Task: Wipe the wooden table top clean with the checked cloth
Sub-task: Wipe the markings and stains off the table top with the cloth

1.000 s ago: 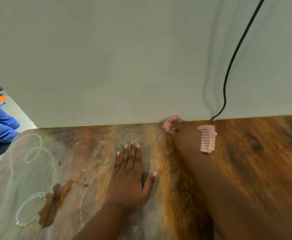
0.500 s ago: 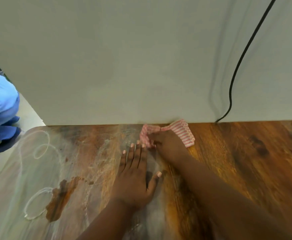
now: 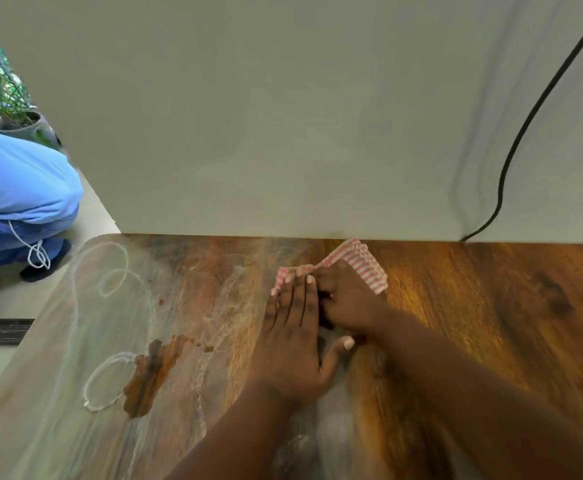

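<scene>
At the far left of the frame a person in blue clothing (image 3: 16,188) is crouching on the floor beside the table, with a white cord (image 3: 35,252) dangling at the hip and a potted plant (image 3: 13,112) behind them in the upper left corner. Moving right, the wooden table top (image 3: 490,306) is showing white looping smears (image 3: 110,278) and a dark brown stain (image 3: 151,372) across its lower-left part, while its right part is looking glossy and orange-brown. Your left hand (image 3: 293,344) is lying flat in the centre, fingers together and pointing at the wall, thumb out to the right. Just right of it and touching it, your right hand (image 3: 348,303) is curling around the pink-and-white checked cloth (image 3: 362,261), bunching it against the table near the back edge. A black cable (image 3: 532,112) is running down the pale wall (image 3: 283,116) at upper right. No writing is showing anywhere.
</scene>
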### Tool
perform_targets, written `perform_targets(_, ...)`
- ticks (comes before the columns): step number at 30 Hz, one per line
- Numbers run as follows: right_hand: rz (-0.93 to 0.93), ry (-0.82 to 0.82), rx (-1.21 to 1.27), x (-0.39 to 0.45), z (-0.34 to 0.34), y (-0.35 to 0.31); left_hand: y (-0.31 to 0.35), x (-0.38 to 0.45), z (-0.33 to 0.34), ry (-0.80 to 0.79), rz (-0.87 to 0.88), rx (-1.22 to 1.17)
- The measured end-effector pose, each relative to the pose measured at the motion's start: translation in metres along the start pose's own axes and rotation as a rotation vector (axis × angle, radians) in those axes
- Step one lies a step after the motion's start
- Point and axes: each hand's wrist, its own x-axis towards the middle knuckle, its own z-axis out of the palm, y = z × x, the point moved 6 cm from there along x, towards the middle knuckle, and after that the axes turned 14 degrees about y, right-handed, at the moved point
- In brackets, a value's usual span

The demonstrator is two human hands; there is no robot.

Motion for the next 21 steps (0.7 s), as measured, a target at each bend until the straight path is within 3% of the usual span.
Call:
perform_targets(1, 0.018, -0.025, 0.083, -0.002, -0.007, 0.006, 0.001, 0.000, 0.000, -0.003, 0.016, 0.009)
perform_targets(3, 0.257, 0.066, 0.144, 0.008, -0.019, 0.039, 0.002, 0.000, -0.001, -0.017, 0.027, 0.014)
perform_targets(5, 0.478, 0.244, -0.028, 0.023, -0.020, 0.065, 0.002, 0.000, -0.001, -0.034, 0.017, 0.019)
perform_targets(7, 0.384, 0.302, -0.231, 0.041, -0.006, 0.048, 0.001, 0.000, -0.002, -0.045, 0.009, 0.031)
perform_targets(9, 0.197, 0.157, -0.285, 0.047, 0.017, 0.016, 0.001, 0.000, -0.004, -0.031, 0.012, 0.029)
perform_targets(13, 0.071, -0.009, 0.056, 0.002, -0.002, 0.002, 0.001, -0.001, -0.005, -0.009, 0.004, 0.027)
perform_targets(16, 0.398, 0.085, 0.076, -0.028, -0.037, 0.041, 0.003, -0.001, -0.006, -0.011, 0.025, 0.057)
perform_targets(18, 0.560, 0.157, -0.110, -0.025, -0.033, 0.049, 0.004, -0.001, -0.006, -0.028, 0.022, 0.054)
perform_targets(21, 0.383, 0.105, -0.327, -0.006, -0.004, -0.001, 0.004, -0.002, -0.010, -0.022, 0.017, 0.045)
